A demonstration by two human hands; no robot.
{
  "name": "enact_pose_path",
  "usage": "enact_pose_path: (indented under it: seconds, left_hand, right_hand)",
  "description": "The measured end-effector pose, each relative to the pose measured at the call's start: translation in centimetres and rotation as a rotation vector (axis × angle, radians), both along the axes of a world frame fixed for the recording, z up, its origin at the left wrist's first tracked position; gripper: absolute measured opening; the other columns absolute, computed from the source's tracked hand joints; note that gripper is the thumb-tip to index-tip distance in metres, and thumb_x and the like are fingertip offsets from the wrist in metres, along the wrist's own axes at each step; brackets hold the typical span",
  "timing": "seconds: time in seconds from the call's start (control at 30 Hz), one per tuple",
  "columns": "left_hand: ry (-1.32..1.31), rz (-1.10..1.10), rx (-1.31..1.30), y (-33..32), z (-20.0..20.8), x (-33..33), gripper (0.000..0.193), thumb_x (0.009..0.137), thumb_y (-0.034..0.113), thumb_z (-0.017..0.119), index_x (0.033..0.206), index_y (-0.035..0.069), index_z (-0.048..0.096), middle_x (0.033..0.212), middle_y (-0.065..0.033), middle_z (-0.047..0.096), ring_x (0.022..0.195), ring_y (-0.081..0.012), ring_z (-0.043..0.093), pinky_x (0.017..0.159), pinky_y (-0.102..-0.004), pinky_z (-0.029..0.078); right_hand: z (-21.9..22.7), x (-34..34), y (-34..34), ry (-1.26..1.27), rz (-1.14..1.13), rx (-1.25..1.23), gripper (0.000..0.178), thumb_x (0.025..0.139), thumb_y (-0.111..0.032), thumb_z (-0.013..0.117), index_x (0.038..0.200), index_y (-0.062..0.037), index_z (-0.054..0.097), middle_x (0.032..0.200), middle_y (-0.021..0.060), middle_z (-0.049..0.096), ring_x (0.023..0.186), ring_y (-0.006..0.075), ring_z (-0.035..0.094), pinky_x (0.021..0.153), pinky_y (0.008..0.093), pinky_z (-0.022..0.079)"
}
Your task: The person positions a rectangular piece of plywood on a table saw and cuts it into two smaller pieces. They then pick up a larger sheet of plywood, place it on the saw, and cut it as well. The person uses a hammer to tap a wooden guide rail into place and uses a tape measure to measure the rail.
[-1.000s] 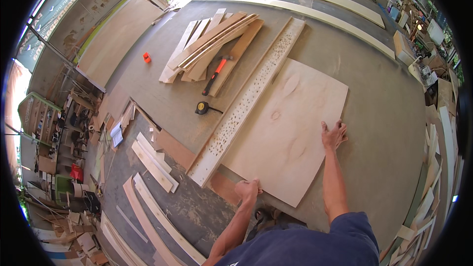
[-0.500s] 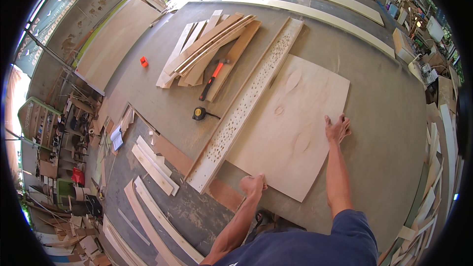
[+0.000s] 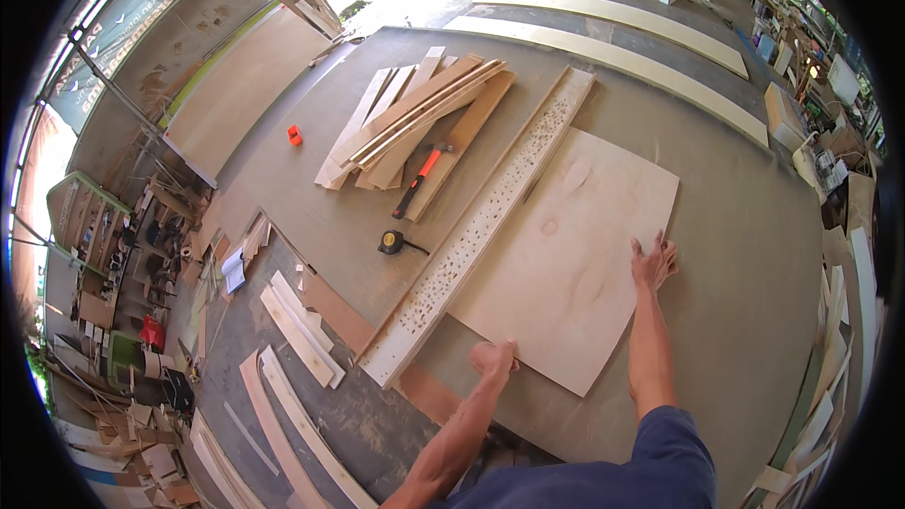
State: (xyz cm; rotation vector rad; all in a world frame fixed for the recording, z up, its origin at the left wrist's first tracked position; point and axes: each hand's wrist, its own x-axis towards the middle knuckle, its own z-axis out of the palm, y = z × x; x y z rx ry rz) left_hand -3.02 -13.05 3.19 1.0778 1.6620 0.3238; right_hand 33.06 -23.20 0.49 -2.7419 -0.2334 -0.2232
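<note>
A pale square plywood panel (image 3: 566,259) lies flat on the large brown work surface, its left edge along a long narrow wooden piece (image 3: 476,221) with raised sides and many dark specks. At the panel's near-left edge, my left hand (image 3: 493,358) is closed on the rim, fingertips partly hidden. My right hand (image 3: 653,262) grips the right edge, thumb over the panel and curled fingers outside it. Left of the long piece lie a black-and-yellow tape measure (image 3: 391,242) and a hammer (image 3: 421,181) with a red-and-black handle, its head resting on a wooden strip.
Several stacked wooden strips (image 3: 405,123) and a small orange object (image 3: 294,136) lie on the far left of the surface. Two long pale boards (image 3: 613,47) stretch across the far side. More strips (image 3: 297,325) lie at lower left; offcuts (image 3: 834,349) line the right edge.
The whole view has shifted, so things appear slightly lower and further right. Both hands keep their places at the panel's edges, and the panel has not visibly moved against the long piece.
</note>
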Motion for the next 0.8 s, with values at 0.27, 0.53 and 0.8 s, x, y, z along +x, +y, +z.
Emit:
enact_pose_path:
  seconds: [0.27, 0.53, 0.8]
  left_hand:
    - [0.047, -0.264, 0.211, 1.0, -3.7, -1.0, 0.033, 0.076, 0.022, 0.085, 0.070, 0.002, 0.060, 0.056, -0.0120, 0.063, 0.055, -0.0293, 0.067, 0.058, -0.0438, 0.055]
    - [0.160, -1.073, 0.970, 4.0, -0.8, -2.0, 0.049, 0.081, 0.024, 0.080, 0.122, 0.005, 0.062, 0.137, -0.0241, 0.053, 0.132, -0.0398, 0.048, 0.105, -0.0502, 0.043]
    - [0.315, -1.806, 1.186, 8.3, 0.5, -3.8, 0.067, 0.092, 0.013, 0.058, 0.154, -0.002, 0.037, 0.156, -0.0320, 0.036, 0.148, -0.0467, 0.033, 0.120, -0.0519, 0.034]
  right_hand:
    - [-3.6, -9.0, -0.7, -0.038, 0.248, -0.103, 0.055, 0.095, -0.042, 0.063, 0.145, -0.0200, 0.060, 0.161, 0.0168, 0.032, 0.153, 0.0429, 0.020, 0.124, 0.0641, 0.013]
    - [3.6, -33.1, -5.7, 0.153, 0.595, -0.121, 0.063, 0.099, -0.057, 0.053, 0.153, -0.0250, 0.051, 0.170, 0.0148, 0.022, 0.158, 0.0438, 0.005, 0.107, 0.0852, -0.012]
    - [4.0, -33.0, -4.7, 0.143, 0.537, -0.173, 0.053, 0.105, -0.049, 0.047, 0.153, -0.0274, 0.050, 0.169, 0.0101, 0.027, 0.157, 0.0447, 0.008, 0.104, 0.0885, -0.006]
